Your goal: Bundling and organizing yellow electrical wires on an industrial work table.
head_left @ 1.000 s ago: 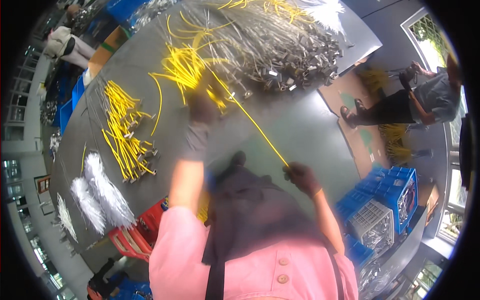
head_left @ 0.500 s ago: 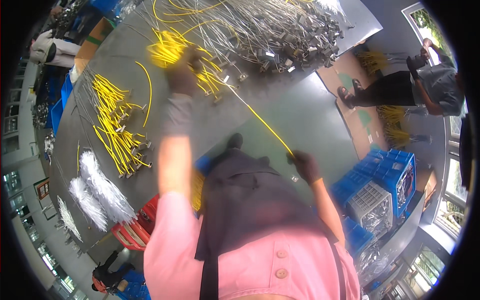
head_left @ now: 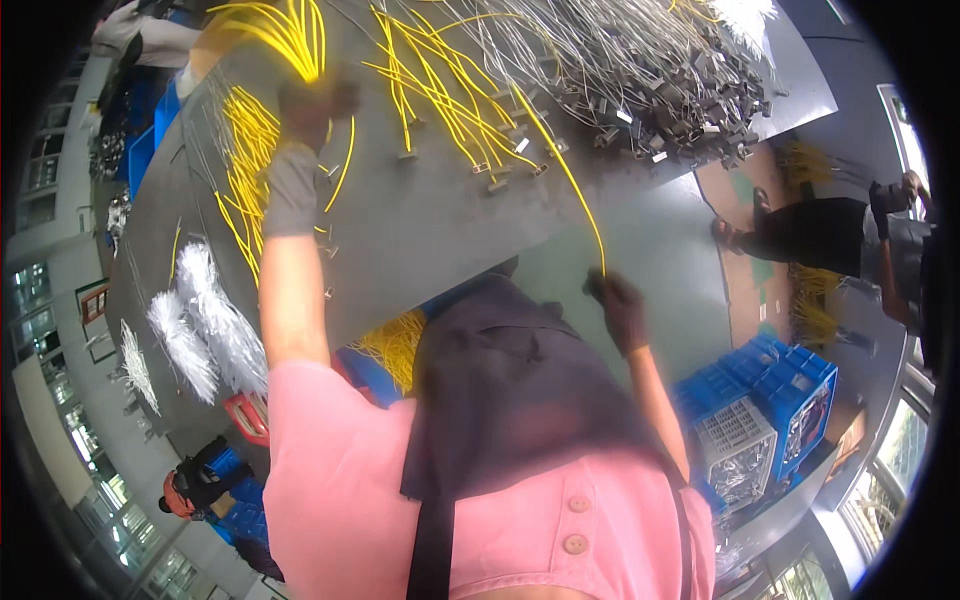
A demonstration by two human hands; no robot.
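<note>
My left hand (head_left: 312,108), in a dark glove, is stretched far out over the grey table (head_left: 420,225) and grips a bunch of yellow cables (head_left: 285,35) that fans upward from it. My right hand (head_left: 618,305), also gloved, is low near the table's front edge and pinches the end of a single yellow cable (head_left: 565,170) that runs up to the loose yellow cables (head_left: 440,95) in the table's middle. A row of laid-out yellow cables (head_left: 245,165) lies just left of my left forearm.
A big heap of grey wires with dark connectors (head_left: 650,70) covers the table's far right. White wire bundles (head_left: 200,320) lie at the left. Blue crates (head_left: 775,400) stand on the floor at my right, a red crate (head_left: 250,415) at my left. Another person (head_left: 850,235) stands at right.
My left hand has reached farther out and to the left, lifting a bunch of yellow cables. My right hand has kept hold of the single cable's end near the table's edge.
</note>
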